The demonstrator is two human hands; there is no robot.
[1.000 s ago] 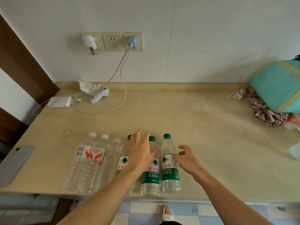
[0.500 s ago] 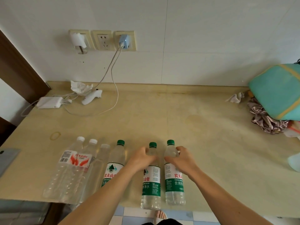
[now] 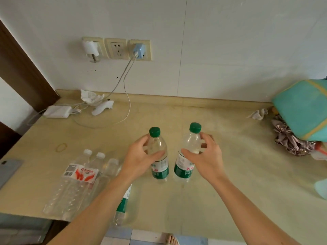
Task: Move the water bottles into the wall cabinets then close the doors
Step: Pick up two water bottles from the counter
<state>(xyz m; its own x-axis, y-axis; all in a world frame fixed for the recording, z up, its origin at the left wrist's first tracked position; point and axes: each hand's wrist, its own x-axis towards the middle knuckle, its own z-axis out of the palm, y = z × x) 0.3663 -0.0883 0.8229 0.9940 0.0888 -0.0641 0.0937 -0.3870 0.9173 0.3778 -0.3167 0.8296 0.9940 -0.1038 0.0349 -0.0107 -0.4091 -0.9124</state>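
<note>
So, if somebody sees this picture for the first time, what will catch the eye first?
First the two green-capped bottles at the centre of the counter, upright, one in the left hand and one in the right hand. Next, the clear white-capped bottles at the near left edge. Then the white cables hanging from the wall sockets at the back left.

We face a white wall (image 3: 230, 41) with three sockets (image 3: 115, 49) in a row. A beige counter (image 3: 221, 200) runs along its foot, with a low raised lip at the back. At far left we see a dark brown panel (image 3: 19, 68). Below the counter's near edge, blue and white floor tiles (image 3: 139, 236) show. Light is soft and even.
</note>
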